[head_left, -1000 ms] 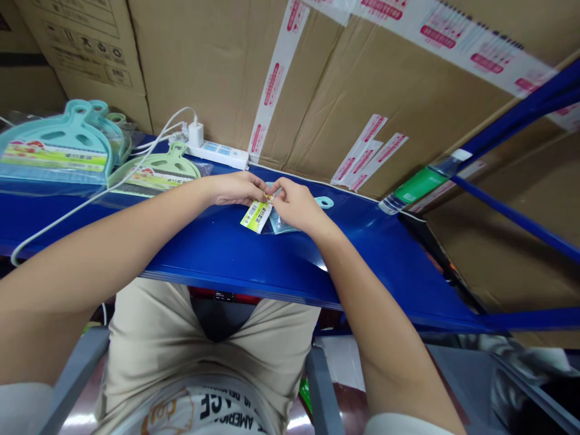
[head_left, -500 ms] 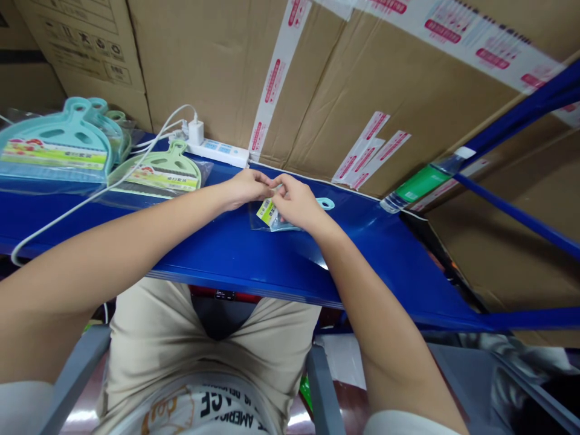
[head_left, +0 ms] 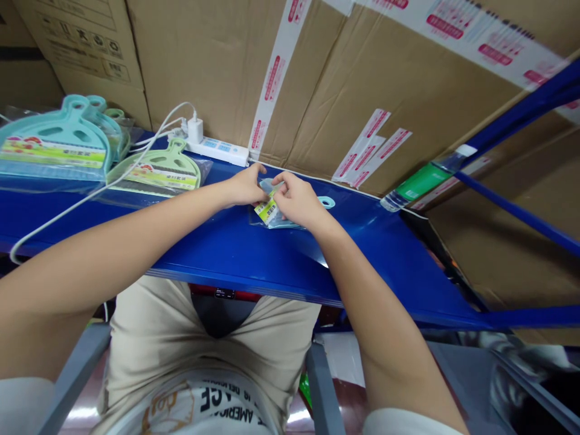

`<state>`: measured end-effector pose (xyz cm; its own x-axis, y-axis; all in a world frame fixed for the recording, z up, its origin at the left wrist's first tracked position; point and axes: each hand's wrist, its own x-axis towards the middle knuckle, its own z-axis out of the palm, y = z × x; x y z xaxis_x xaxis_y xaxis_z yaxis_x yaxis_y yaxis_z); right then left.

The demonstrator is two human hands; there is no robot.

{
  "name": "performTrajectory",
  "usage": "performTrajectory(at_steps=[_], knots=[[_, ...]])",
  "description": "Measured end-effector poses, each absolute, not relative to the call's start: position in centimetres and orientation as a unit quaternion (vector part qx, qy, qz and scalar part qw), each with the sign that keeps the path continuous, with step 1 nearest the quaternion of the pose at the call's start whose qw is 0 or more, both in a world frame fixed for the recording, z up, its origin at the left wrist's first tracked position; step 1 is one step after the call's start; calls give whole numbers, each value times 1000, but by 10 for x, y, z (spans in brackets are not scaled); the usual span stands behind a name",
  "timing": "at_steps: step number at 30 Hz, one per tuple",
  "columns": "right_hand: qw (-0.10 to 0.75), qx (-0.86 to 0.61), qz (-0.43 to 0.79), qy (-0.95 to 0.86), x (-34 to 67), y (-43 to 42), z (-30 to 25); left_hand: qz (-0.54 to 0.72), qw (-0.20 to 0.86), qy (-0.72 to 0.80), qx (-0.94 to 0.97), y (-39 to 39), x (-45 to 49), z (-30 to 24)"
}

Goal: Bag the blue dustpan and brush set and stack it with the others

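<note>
A small light-blue dustpan [head_left: 327, 202] in a clear plastic bag with a yellow-green label [head_left: 266, 209] lies on the blue table, partly hidden under my right hand. My right hand [head_left: 296, 200] is closed, thumb and fingers pinching the bag near the label. At the bag's left edge is my left hand [head_left: 247, 186], its index finger raised and apart from the lower fingers. Whether those lower fingers touch the bag, I cannot tell.
A bagged green dustpan [head_left: 170, 162] and stacked blue dustpans [head_left: 75, 130] lie at left. A white power strip [head_left: 222, 151] and cable [head_left: 90, 196] are behind my left arm. A green-labelled bottle [head_left: 421, 182] leans at right. Cardboard boxes [head_left: 203, 72] wall the back.
My hands were touching at the fingertips over the bag. Now the left fingers have spread and moved slightly away, showing more of the bag's upper part, while the right hand stays nearly in place.
</note>
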<state>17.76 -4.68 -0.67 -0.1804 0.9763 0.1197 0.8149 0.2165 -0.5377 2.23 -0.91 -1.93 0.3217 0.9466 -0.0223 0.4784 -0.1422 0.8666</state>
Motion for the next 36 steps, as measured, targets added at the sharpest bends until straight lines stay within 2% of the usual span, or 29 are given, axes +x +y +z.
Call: performTrajectory(at_steps=[8,14,18,26,36], knots=[[249,-580,186,-753,178,-46,-9,360,448,536,618,-8,34,-20],[266,-610,189,-722,190,-35,-5,371,549,520,539,-15,39,-22],[311,-666,146,-662,223,-25,6,373,589,523,491,-19,39,-18],[367,-732,126,-561,261,-18,10,371,535,533,541,-21,43,-19],[311,-748,99,-578,258,-15,8,409,553,533,493,-13,43,-13]])
